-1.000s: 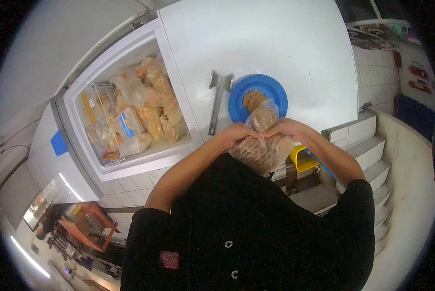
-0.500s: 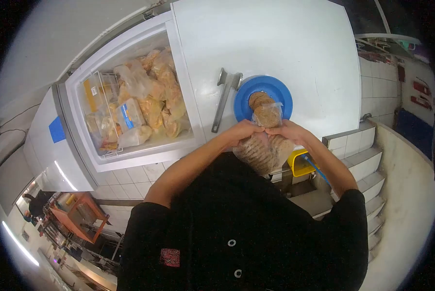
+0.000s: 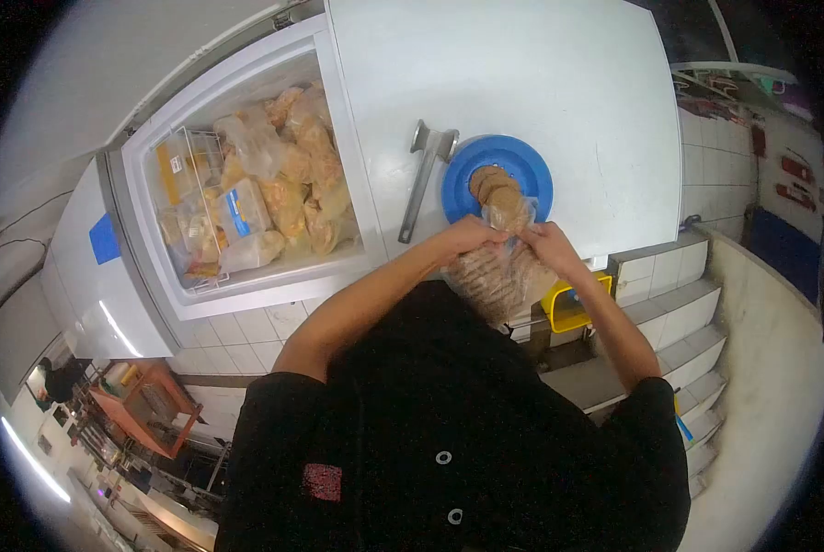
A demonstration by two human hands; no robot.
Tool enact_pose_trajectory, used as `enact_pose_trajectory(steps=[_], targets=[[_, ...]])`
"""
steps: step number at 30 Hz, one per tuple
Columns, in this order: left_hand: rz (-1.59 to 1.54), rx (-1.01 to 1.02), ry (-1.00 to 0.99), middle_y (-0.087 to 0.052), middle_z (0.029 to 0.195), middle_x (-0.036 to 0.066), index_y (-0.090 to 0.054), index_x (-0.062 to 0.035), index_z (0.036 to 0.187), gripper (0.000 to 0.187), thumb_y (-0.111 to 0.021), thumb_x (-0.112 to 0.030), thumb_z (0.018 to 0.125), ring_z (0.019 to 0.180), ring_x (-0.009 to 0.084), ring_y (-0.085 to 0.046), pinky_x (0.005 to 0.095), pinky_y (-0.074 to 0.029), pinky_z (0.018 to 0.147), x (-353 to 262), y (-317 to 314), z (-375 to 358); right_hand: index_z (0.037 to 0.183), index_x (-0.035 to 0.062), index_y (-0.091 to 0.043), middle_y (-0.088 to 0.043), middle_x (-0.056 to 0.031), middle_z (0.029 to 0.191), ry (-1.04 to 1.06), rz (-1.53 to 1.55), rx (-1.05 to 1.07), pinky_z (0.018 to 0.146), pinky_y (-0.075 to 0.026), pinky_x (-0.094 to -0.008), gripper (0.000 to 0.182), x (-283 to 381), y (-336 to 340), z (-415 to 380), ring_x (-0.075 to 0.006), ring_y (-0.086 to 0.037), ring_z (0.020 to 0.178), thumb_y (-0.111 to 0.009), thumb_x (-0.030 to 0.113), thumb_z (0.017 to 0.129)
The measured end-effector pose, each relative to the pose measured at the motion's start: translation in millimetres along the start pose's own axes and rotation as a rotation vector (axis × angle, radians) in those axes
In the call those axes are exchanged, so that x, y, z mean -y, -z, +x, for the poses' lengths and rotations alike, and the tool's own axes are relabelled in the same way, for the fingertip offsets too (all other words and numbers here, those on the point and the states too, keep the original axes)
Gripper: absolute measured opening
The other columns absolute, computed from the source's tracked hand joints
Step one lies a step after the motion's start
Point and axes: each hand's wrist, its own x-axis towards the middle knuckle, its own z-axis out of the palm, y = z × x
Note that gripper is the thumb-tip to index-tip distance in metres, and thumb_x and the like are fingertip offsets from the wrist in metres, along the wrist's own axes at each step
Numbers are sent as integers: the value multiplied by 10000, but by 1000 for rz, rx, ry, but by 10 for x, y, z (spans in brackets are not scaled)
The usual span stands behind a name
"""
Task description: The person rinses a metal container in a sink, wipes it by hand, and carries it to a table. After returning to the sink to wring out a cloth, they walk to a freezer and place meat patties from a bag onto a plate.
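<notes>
My left hand [image 3: 473, 235] is closed on one side of the mouth of a clear plastic bag [image 3: 490, 283], just off the near rim of a blue plate [image 3: 538, 166]. My right hand [image 3: 550, 247] pinches the other side of the same opening. Several round brown patties fill the bag, which hangs against my dark shirt. At its mouth a patty [image 3: 509, 214] shows through the plastic, over the plate. More brown patties [image 3: 488, 181] lie overlapping on the plate. Left of the plate rests a metal mallet-like tool [image 3: 418, 193] with a long handle.
The plate and tool are on a white lid-like surface [image 3: 596, 129]. To the left, an open chest freezer [image 3: 349, 138] holds several bags of food and a wire basket [image 3: 211, 152]. A yellow container [image 3: 570, 317] is below my right forearm. Tiled steps [image 3: 674, 317] run along the right.
My right hand has shifted slightly and its forearm has swung inward. The patty at the bag's mouth sits closer to those on the plate. The view has shifted a little.
</notes>
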Motion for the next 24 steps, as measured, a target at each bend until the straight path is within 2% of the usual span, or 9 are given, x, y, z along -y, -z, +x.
enact_pose_trajectory(steps=[3, 6, 10, 12, 14, 15, 19, 21, 24], targets=[[159, -35, -89, -666, 793, 100, -688, 18, 848, 340, -650, -319, 825, 740, 158, -611, 312, -482, 659, -101, -86, -11, 756, -55, -616, -572, -200, 590, 108, -299, -140, 568, -432, -378, 373, 45, -35, -25, -247, -592, 572, -545, 292, 873], [240, -84, -118, -669, 780, 120, -695, 18, 825, 353, -611, -325, 832, 737, 164, -610, 330, -478, 666, -120, -147, 22, 765, -49, -605, -537, -246, 606, 136, -346, -165, 578, -433, -400, 379, 45, -47, -52, -304, -586, 576, -529, 310, 859], [400, -98, -149, -677, 791, 137, -699, 29, 822, 333, -598, -288, 826, 726, 177, -605, 341, -480, 679, -36, -158, 247, 832, -30, -630, -561, -226, 633, 307, -420, -38, 592, -436, -396, 342, 19, -3, -113, -285, -587, 602, -517, 291, 864], [402, 47, -275, -675, 863, 207, -679, 26, 934, 394, -580, -343, 843, 780, 266, -645, 370, -491, 708, 173, -145, 514, 872, -21, -636, -562, -212, 641, 438, -388, 3, 595, -432, -398, 316, 145, -12, -213, -277, -581, 612, -512, 270, 866], [484, -6, -314, -667, 871, 224, -678, 15, 943, 380, -602, -337, 821, 802, 267, -642, 388, -493, 704, -4, -163, 243, 944, -7, -640, -577, -177, 648, 372, -376, 62, 597, -426, -413, 278, -19, 55, -149, -279, -554, 602, -507, 224, 867], [448, 4, -294, -671, 868, 211, -683, 13, 938, 378, -606, -337, 819, 799, 254, -638, 390, -493, 702, 37, -144, 230, 897, -13, -627, -557, -92, 603, 495, -227, -6, 555, -409, -382, 270, -327, 44, -11, -218, -508, 555, -498, 224, 896], [318, -72, -180, -674, 830, 137, -704, -5, 911, 377, -618, -360, 818, 763, 205, -615, 372, -488, 677, -59, -174, -54, 781, 40, -575, -471, 39, 607, 203, -76, 52, 483, -332, -245, 334, 78, 92, -367, -56, -422, 552, -484, 306, 961], [161, 24, -237, -669, 814, 110, -708, -12, 900, 378, -622, -373, 825, 750, 195, -607, 362, -482, 662, -18, -146, -216, 790, 48, -581, -488, 40, 617, 210, -19, 38, 482, -331, -234, 326, 205, 77, -532, -55, -428, 552, -494, 313, 961], [233, 137, -391, -672, 804, 51, -689, 20, 912, 428, -613, -399, 866, 706, 118, -576, 297, -469, 633, -133, -103, -788, 803, 54, -586, -514, 41, 638, 240, -44, 57, 488, -337, -224, 314, 522, -31, -911, -56, -436, 550, -507, 313, 961]])
